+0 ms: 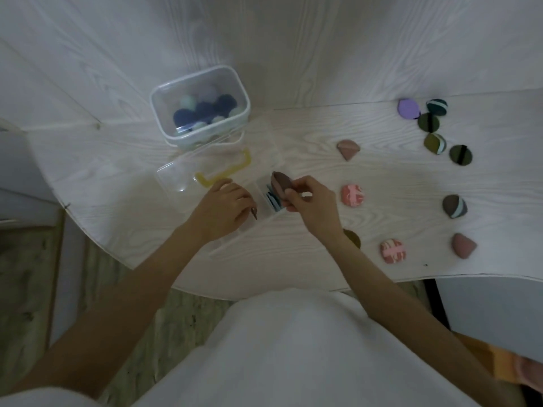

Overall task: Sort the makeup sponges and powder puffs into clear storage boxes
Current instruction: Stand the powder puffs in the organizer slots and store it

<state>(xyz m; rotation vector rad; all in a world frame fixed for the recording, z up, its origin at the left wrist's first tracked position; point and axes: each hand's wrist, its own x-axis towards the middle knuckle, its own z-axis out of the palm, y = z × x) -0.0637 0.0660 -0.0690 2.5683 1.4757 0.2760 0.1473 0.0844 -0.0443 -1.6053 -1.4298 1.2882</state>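
Puff, brown (281,183) | right hand (311,201) fingers pinch it over clear box (266,201) | left hand (223,205) relaxed, steadying | slide in upright beside blue puffs (271,199).

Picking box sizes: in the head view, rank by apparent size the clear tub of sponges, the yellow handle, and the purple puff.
1. Clear plastic tub of blue and green sponges
2. Yellow plastic handle
3. Purple puff; it lies farther out, so its rank is less sure.
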